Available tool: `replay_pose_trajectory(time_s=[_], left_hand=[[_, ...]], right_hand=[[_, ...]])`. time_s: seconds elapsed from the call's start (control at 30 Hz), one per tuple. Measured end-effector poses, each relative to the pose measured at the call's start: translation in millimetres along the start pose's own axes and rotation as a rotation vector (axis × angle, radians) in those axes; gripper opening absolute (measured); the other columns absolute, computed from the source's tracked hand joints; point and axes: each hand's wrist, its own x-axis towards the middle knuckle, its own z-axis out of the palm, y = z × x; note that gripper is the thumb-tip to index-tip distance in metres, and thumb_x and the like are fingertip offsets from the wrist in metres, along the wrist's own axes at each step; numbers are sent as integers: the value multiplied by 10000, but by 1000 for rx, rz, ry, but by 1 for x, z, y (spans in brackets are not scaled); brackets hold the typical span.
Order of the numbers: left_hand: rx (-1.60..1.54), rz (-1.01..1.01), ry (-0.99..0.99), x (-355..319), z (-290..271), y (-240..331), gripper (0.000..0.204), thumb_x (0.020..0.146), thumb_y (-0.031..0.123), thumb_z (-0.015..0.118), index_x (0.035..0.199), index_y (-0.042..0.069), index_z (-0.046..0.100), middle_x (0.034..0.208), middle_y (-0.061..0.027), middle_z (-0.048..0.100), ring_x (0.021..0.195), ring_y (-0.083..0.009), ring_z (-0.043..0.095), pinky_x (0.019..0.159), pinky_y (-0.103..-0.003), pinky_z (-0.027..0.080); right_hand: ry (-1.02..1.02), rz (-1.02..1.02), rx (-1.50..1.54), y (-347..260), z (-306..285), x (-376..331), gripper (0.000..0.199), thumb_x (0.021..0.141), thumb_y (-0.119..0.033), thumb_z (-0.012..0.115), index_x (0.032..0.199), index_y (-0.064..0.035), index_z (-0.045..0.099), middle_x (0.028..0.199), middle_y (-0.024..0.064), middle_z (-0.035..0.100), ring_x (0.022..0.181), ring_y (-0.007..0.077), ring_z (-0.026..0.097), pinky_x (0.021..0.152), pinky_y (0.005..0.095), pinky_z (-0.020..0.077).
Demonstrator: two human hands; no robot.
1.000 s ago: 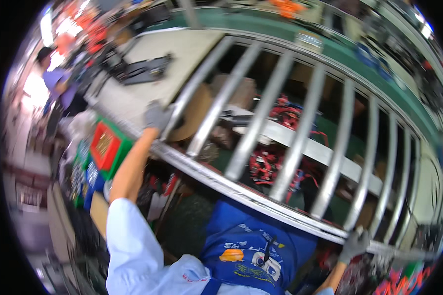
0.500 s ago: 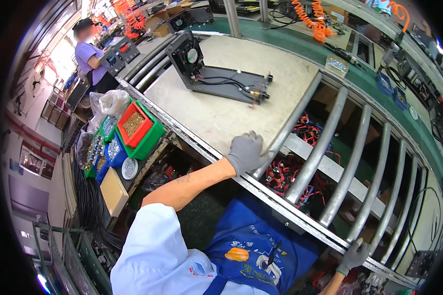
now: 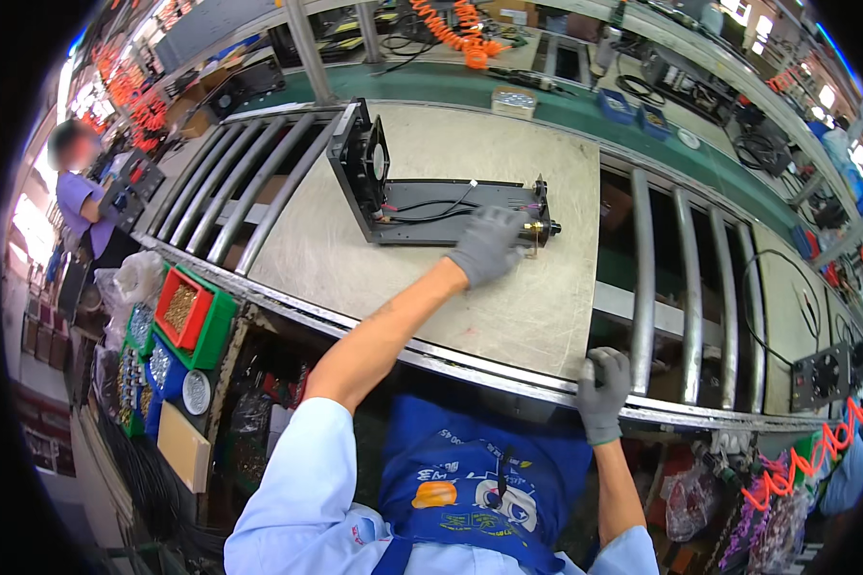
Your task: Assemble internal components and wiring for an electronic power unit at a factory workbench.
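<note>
My left hand (image 3: 489, 247), in a grey glove, reaches over the right end of a black metal chassis (image 3: 422, 233), by the brass-coloured connectors. Its fingers look stretched out, with their tips partly hidden, and I see nothing held. An upright panel with a round fan (image 3: 376, 158) forms the chassis's left end. Black cables (image 3: 422, 206) run along its flat base. Beneath it lies a pale work board (image 3: 451, 316) on the roller conveyor. My right hand (image 3: 604, 388), also gloved in grey, is closed with curled fingers over the conveyor's front rail (image 3: 508, 376), beside the board's near right corner.
Metal rollers (image 3: 644, 287) flank the board. Front left stand a red bin (image 3: 180, 309) and a green bin (image 3: 222, 331) of small hardware. A black fan unit (image 3: 822, 376) sits far right. Orange coiled hoses (image 3: 465, 34) hang behind. Another person (image 3: 81, 196) works far left.
The board and chassis have slid right along the rollers. My left hand has left the board's near edge for the chassis connectors. My right hand is now much closer to the board.
</note>
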Motion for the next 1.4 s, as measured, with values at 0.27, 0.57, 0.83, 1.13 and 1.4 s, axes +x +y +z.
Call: replay_pose_trajectory(time_s=[0.27,0.57,0.83,1.13,1.4], left_hand=[[-260,-89,-26,6,29,127,614,795,491,734,1217,60,617,1125,-175,625,1081,-350,561,954,-505,448],[-430,252,-251,-145,-69,135,574,683,477,819,1055,75,646,1121,-122,601,1157,-359,548,1006,-491,409],[-447,271,-330,-167,-90,126,556,727,494,777,1074,81,644,1143,-119,596,1226,-339,532,1027,-506,398],[-390,209,-230,-177,-93,121,480,661,417,819,944,77,633,1080,-113,619,1171,-323,571,1098,-521,392],[-341,108,-65,-190,-81,114,420,613,390,783,825,75,602,931,-120,614,1019,-374,604,1000,-579,447]], right_hand=[[145,142,95,7,-11,-5,118,842,-1,610,951,11,654,921,154,642,870,313,634,814,382,512],[27,55,43,-35,-37,-3,309,769,-39,665,1074,5,656,1073,177,640,955,355,634,843,414,522],[-191,20,232,-53,-8,-41,312,794,-129,665,1084,-14,655,1065,170,646,934,340,640,805,405,530],[-18,91,-49,-15,-74,-42,265,818,-46,651,1081,-7,649,1099,172,651,998,358,643,880,407,521],[-16,338,-656,83,-219,-67,192,848,-120,683,1021,-37,678,1051,173,676,1025,351,645,880,437,512]])
